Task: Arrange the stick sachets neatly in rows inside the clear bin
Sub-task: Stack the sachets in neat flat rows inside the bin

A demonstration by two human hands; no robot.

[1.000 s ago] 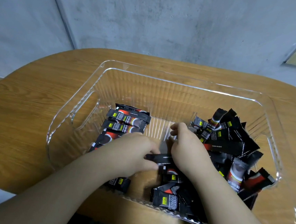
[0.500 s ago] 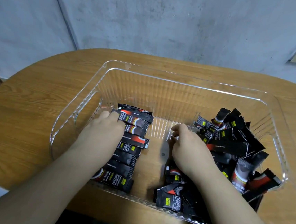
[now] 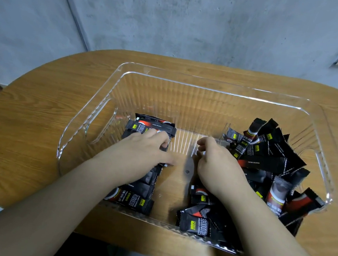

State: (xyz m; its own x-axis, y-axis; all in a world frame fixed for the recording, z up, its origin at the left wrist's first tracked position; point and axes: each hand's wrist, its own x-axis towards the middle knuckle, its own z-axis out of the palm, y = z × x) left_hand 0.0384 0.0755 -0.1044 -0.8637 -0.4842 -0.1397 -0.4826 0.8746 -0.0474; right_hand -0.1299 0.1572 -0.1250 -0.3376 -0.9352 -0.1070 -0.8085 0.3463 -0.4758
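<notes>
Both hands are inside the bin [image 3: 189, 82] on the counter [image 3: 41, 115]; left hand [image 3: 141, 152] lies flat on the left row [image 3: 137, 188]; right hand [image 3: 216, 163], loosely curled and empty, sits beside the right pile [image 3: 268, 158].

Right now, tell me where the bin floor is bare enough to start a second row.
Bare floor runs down the middle of the clear bin, between the neat row under the left hand and the loose pile beside the right hand. The far strip along the back wall is also bare. The bin's right half is crowded.
</notes>
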